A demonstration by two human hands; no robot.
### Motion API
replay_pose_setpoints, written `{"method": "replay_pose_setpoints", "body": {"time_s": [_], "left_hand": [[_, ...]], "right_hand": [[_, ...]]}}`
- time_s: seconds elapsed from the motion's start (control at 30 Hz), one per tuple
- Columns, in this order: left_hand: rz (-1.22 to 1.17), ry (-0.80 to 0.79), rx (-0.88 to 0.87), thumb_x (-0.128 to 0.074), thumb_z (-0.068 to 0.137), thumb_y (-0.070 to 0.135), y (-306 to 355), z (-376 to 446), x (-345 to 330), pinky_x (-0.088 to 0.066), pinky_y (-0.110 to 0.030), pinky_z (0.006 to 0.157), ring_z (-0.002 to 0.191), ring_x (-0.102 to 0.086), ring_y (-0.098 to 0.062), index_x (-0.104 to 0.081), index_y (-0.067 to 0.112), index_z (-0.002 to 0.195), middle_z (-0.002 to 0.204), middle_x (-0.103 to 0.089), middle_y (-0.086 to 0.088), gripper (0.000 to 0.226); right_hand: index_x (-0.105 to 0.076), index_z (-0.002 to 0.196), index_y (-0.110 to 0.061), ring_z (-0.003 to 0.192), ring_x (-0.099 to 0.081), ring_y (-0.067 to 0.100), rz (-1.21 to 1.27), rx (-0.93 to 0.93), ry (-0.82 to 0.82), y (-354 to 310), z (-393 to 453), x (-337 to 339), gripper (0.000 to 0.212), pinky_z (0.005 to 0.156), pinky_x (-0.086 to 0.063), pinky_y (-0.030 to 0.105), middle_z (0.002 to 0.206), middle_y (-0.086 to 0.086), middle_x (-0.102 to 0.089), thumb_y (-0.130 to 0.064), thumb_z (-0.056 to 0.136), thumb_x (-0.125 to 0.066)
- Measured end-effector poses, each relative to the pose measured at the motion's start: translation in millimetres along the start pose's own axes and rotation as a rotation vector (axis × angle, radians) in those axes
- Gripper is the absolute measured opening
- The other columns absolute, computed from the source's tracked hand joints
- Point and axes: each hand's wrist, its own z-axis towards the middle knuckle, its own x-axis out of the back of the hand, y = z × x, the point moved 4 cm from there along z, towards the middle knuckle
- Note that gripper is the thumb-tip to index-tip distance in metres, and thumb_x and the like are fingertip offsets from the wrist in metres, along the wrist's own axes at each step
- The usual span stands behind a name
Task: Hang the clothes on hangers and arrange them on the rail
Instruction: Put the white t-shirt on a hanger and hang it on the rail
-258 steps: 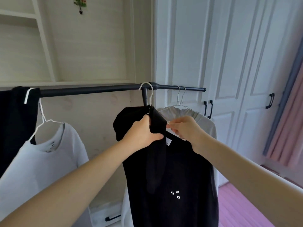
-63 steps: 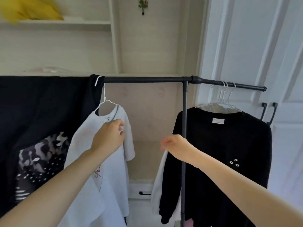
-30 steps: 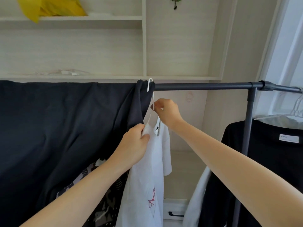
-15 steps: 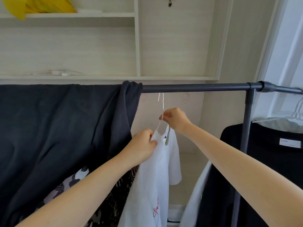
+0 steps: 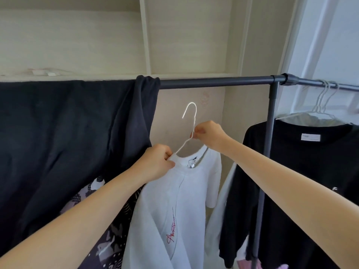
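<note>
Backdrop: pale shelving behind a dark rail (image 5: 213, 82), dark cloth (image 5: 68, 133) draped over its left part.
White shirt (image 5: 174, 200): carried on a white hanger (image 5: 191, 121), hook clear below the rail.
Right hand (image 5: 208, 133): pinched shut on the hanger neck.
Left hand (image 5: 157, 162): closed on the collar.
Risk: collar could be tugged off the wire; hook may snag the draped cloth.

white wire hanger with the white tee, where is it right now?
Centre of the head view, off the dark metal rail and below it: right hand pinches the white wire hanger at its neck, left hand grips the white T-shirt collar.
</note>
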Motion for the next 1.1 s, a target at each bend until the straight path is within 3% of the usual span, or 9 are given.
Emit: {"method": "replay_pose_setpoints", "body": {"time_s": [0.1, 0.3, 0.43, 0.6, 0.73, 0.8, 0.9, 1.0, 1.1], "left_hand": [[-0.004, 0.020, -0.046, -0.062, 0.090, 0.012, -2, -10, -3, -0.046, -0.020, 0.061, 0.080, -0.065, -0.018, -0.063, 0.014, 0.087, 0.085, -0.069, -0.003, 0.003], [0.034, 0.125, -0.172, -0.056, 0.095, 0.026, 7, -29, -3, -0.038, -0.031, 0.053, 0.057, -0.051, -0.017, -0.061, 0.020, 0.077, 0.060, -0.057, 0.005, 0.019], [0.144, 0.299, -0.294, -0.049, 0.098, 0.033, 33, -44, 2, -0.036, -0.032, 0.055, 0.058, -0.051, -0.015, -0.056, 0.024, 0.087, 0.061, -0.054, 0.011, 0.016], [0.216, 0.539, -0.399, -0.047, 0.099, 0.033, 61, -48, 6, -0.031, -0.029, 0.052, 0.051, -0.047, -0.007, -0.059, 0.024, 0.091, 0.054, -0.049, 0.015, 0.017], [0.162, 0.574, -0.451, -0.047, 0.099, 0.030, 80, -41, -3, -0.034, -0.027, 0.050, 0.052, -0.049, -0.006, -0.060, 0.022, 0.092, 0.054, -0.051, 0.011, 0.017], [0.120, 0.588, -0.463, -0.047, 0.099, 0.030, 91, -38, -10, -0.036, -0.026, 0.050, 0.055, -0.053, -0.011, -0.060, 0.021, 0.092, 0.059, -0.056, 0.007, 0.017], [-0.009, 0.512, -0.470, -0.049, 0.098, 0.030, 107, -30, -27, -0.047, -0.041, 0.060, 0.068, -0.060, -0.020, -0.060, 0.024, 0.090, 0.073, -0.065, 0.001, 0.015], [-0.163, 0.448, -0.486, -0.054, 0.093, 0.036, 127, -21, -46, -0.052, -0.041, 0.071, 0.079, -0.064, -0.015, -0.063, 0.045, 0.083, 0.082, -0.070, 0.009, 0.016], [-0.249, 0.418, -0.515, -0.062, 0.092, 0.028, 151, -17, -66, -0.050, -0.035, 0.082, 0.087, -0.064, -0.016, -0.060, 0.068, 0.083, 0.088, -0.071, 0.006, 0.041]], "right_hand": [[-0.074, 0.092, -0.004, 0.076, -0.053, 0.024, 0.008, -0.011, 0.033, 2, -26, 7, 0.019, 0.068, -0.043, 0.031, 0.089, 0.018, -0.069, -0.018, 0.089, -0.063], [-0.076, 0.090, -0.012, 0.084, -0.061, 0.029, 0.033, 0.022, 0.080, -1, -74, 30, 0.014, 0.076, -0.048, 0.032, 0.089, 0.013, -0.072, -0.018, 0.089, -0.063], [-0.076, 0.098, -0.018, 0.085, -0.061, 0.014, 0.053, 0.032, 0.121, -1, -94, 61, 0.016, 0.074, -0.045, 0.019, 0.084, -0.002, -0.070, -0.024, 0.088, -0.065], [-0.074, 0.097, -0.016, 0.092, -0.066, 0.015, 0.087, 0.016, 0.174, 27, -112, 98, 0.022, 0.082, -0.051, 0.025, 0.095, 0.001, -0.073, -0.033, 0.089, -0.064], [-0.071, 0.107, -0.018, 0.096, -0.065, 0.013, 0.015, -0.055, 0.142, 89, -136, 121, 0.026, 0.086, -0.050, 0.025, 0.102, -0.001, -0.071, -0.034, 0.087, -0.065], [-0.070, 0.093, -0.016, 0.076, -0.063, 0.012, -0.060, -0.062, 0.059, 116, -150, 134, 0.017, 0.069, -0.051, 0.024, 0.082, -0.003, -0.068, -0.031, 0.085, -0.068], [-0.061, 0.070, -0.009, 0.051, -0.041, 0.006, -0.064, -0.059, 0.040, 140, -168, 155, 0.025, 0.050, -0.032, 0.018, 0.056, -0.007, -0.045, -0.025, 0.088, -0.065], [-0.047, 0.054, -0.016, 0.045, -0.032, 0.004, -0.009, -0.019, 0.079, 155, -181, 178, 0.041, 0.049, -0.028, 0.020, 0.049, -0.011, -0.034, -0.021, 0.092, -0.060], [-0.046, 0.055, -0.010, 0.050, -0.030, 0.010, 0.028, -0.010, 0.091, 172, -197, 204, 0.041, 0.051, -0.026, 0.023, 0.054, -0.002, -0.032, -0.021, 0.091, -0.061]]}}
